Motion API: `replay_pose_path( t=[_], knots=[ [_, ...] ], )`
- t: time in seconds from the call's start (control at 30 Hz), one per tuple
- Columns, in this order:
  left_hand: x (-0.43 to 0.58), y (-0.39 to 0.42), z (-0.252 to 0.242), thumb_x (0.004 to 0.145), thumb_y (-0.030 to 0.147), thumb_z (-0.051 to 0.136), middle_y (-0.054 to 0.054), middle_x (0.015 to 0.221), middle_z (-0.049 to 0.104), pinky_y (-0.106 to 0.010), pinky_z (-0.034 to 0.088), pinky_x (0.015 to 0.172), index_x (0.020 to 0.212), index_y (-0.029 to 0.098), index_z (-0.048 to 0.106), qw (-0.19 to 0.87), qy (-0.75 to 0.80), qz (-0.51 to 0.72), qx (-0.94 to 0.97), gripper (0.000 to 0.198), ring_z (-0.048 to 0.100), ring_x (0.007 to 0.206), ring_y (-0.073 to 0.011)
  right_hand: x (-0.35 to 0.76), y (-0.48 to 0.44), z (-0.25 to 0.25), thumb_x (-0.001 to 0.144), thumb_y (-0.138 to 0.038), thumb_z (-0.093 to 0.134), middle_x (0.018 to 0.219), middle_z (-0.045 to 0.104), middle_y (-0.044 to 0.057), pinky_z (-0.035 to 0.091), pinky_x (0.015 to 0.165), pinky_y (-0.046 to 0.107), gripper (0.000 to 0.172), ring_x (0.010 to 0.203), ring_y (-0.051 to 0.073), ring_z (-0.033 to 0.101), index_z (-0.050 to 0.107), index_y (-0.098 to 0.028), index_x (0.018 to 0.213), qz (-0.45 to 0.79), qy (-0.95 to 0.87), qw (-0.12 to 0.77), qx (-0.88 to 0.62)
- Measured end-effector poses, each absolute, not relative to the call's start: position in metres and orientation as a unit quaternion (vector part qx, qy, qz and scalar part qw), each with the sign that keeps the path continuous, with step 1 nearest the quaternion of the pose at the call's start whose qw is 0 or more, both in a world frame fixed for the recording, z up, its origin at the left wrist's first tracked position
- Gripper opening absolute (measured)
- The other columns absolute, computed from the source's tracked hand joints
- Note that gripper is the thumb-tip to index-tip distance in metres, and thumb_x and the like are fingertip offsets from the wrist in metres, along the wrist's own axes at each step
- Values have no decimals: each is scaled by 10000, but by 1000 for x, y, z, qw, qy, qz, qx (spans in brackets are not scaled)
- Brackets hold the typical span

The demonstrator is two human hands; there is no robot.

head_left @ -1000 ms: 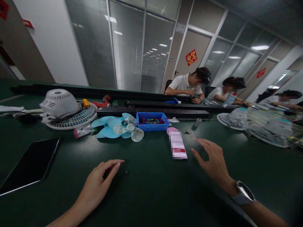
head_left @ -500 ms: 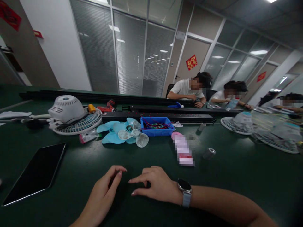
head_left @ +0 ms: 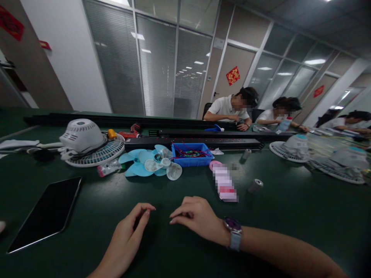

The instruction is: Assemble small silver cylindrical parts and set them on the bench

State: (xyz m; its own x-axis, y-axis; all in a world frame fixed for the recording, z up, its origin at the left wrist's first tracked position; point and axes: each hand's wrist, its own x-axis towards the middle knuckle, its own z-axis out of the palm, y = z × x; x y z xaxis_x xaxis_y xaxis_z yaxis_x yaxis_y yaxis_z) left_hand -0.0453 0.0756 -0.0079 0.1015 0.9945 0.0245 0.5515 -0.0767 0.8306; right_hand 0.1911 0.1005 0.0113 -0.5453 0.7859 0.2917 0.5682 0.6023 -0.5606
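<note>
My left hand (head_left: 129, 235) is above the dark green tabletop at the lower middle, thumb and index fingertips brought together in a loose pinch. I see nothing between them. Facing it across a short gap, my right hand (head_left: 198, 218) has its fingers curled and its thumb and index tips close together, also with nothing visible in them. A round watch (head_left: 232, 225) is on the right wrist. Beyond the hands lie light blue fan blades (head_left: 139, 162) and a blue bin (head_left: 193, 159) of wires and small boards. A pink, pixelated object (head_left: 223, 183) lies nearest my right hand.
A black tablet (head_left: 46, 214) lies at left. Behind it are a white fan head (head_left: 81, 135) on its grille and a red tool (head_left: 131, 131). Metal cylinders (head_left: 255, 186) stand at right, with more fan parts (head_left: 290, 148) beyond. Black rails (head_left: 197, 143) cross the table; co-workers sit opposite.
My right hand has moved right and slightly up, away from the left, and its thumb and index finger have closed together. My left hand has barely moved.
</note>
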Motion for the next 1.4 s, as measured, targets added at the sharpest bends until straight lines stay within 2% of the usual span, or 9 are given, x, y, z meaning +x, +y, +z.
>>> replay_pose_path(
  t=[0.17, 0.27, 0.33, 0.43, 0.6, 0.8, 1.17, 1.4],
  knots=[
    [-47, 76, -10, 918, 527, 365, -16, 937, 680, -301, 475, 691, 1074, 252, 583, 346, 587, 308, 663, 384, 641, 821, -221, 297, 105, 45, 892, -484, 569, 904, 686, 47, 465, 739, 314, 298, 835, 180, 624, 744, -246, 936, 11, -774, 365, -517],
    [-47, 77, -13, 916, 531, 362, -10, 921, 684, -298, 476, 678, 1067, 258, 596, 344, 588, 316, 660, 389, 643, 792, -215, 369, 112, 49, 887, -531, 535, 913, 701, 65, 475, 760, 356, 366, 850, 217, 644, 756, -239, 876, -123, -713, 337, -602],
    [-46, 76, -14, 914, 526, 370, -6, 909, 686, -291, 477, 678, 1059, 259, 602, 339, 588, 325, 658, 383, 643, 784, -210, 404, 114, 42, 883, -569, 499, 926, 711, 70, 481, 754, 371, 424, 857, 236, 656, 761, -237, 855, -160, -689, 304, -638],
    [-46, 75, -13, 914, 519, 388, 1, 880, 685, -274, 474, 662, 1069, 257, 602, 330, 590, 325, 661, 372, 637, 751, -197, 430, 112, 27, 881, -595, 459, 959, 724, 66, 494, 737, 374, 465, 864, 250, 669, 757, -237, 864, -150, -668, 276, -674],
    [-47, 75, -11, 909, 517, 395, 1, 859, 684, -261, 477, 632, 1066, 249, 603, 324, 597, 320, 661, 374, 636, 727, -194, 434, 106, 12, 880, -570, 455, 998, 729, 40, 502, 719, 350, 428, 876, 241, 678, 737, -251, 915, -120, -632, 290, -708],
    [-47, 77, -12, 886, 499, 446, 3, 922, 696, -252, 500, 682, 1040, 257, 619, 309, 593, 329, 667, 334, 660, 805, -196, 437, 105, 10, 873, -554, 457, 933, 739, 52, 493, 657, 325, 424, 783, 225, 686, 730, -233, 925, -114, -611, 297, -725],
    [-47, 76, -11, 875, 511, 460, 7, 916, 710, -250, 508, 652, 1032, 265, 643, 303, 597, 334, 663, 344, 667, 803, -203, 437, 101, 3, 916, -540, 422, 871, 739, 35, 455, 604, 309, 402, 709, 220, 682, 691, -257, 1007, -176, -604, 264, -731],
    [-45, 77, -11, 900, 515, 435, -6, 931, 698, -269, 503, 676, 1058, 258, 618, 315, 593, 318, 669, 354, 660, 814, -210, 437, 102, 3, 934, -527, 377, 832, 730, 60, 460, 566, 299, 434, 677, 218, 680, 679, -227, 1014, -158, -613, 255, -731]
  ],
)
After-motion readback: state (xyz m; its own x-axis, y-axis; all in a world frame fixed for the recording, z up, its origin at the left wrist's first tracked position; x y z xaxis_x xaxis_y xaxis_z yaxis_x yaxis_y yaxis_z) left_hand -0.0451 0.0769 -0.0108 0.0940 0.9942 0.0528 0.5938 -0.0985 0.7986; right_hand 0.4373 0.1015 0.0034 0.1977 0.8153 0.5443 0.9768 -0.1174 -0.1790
